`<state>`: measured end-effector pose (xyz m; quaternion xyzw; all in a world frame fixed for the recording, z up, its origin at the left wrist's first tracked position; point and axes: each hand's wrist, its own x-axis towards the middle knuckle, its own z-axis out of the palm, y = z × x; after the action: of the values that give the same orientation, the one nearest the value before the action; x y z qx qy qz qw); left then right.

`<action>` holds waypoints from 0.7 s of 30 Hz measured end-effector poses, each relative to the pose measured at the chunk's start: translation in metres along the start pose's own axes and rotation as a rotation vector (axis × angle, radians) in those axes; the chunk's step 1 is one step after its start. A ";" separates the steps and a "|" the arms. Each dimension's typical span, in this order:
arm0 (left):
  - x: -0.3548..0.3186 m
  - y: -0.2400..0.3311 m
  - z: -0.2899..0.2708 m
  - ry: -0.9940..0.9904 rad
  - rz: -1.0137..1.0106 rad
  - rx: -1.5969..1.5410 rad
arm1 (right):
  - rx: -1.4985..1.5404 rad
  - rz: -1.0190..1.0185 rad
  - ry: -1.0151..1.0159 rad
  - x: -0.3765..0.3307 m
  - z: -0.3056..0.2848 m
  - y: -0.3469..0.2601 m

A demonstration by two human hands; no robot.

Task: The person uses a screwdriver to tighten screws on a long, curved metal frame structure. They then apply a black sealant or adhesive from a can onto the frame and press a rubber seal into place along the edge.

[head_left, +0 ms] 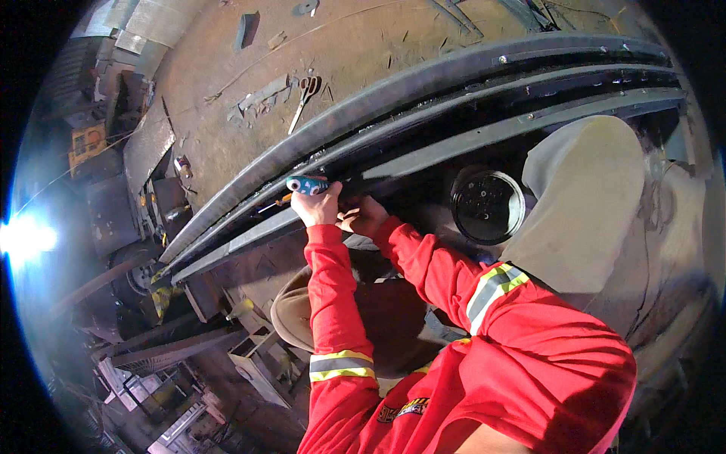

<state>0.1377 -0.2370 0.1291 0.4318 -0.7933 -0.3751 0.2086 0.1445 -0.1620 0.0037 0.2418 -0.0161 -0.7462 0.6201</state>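
Observation:
My left hand (318, 206), in a red sleeve, is closed around a teal, patterned, rounded thing with pale round spots at its end (308, 185); its exact kind does not show. Just left of these fingers, an orange-handled screwdriver-like tool (283, 200) lies along the metal rails, its thin shaft pointing left. Close beside, my right hand (366, 217) has its fingers curled in shadow, and what they hold, if anything, is hidden. Both hands are over the near edge of long curved grey metal rails (446, 148), which have black glossy channels between them.
Scissors (308, 89) lie on the brown surface beyond the rails. A round black dish (488, 205) sits right of my hands, next to my knee (590, 174). Metal scraps and an open box (261, 362) stand at the left, near a glaring light (27, 236).

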 end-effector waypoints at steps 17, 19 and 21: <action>0.001 0.022 -0.003 0.068 -0.021 -0.044 | 0.562 0.067 -0.022 -0.001 0.008 0.001; 0.002 0.029 -0.014 0.078 -0.057 -0.071 | 0.454 0.071 0.047 -0.005 0.021 0.004; 0.002 0.023 -0.019 0.084 -0.070 -0.046 | 0.337 0.063 0.153 -0.017 0.039 0.007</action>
<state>0.1371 -0.2382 0.1585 0.4700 -0.7594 -0.3816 0.2384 0.1379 -0.1589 0.0464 0.3975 -0.1014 -0.6927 0.5933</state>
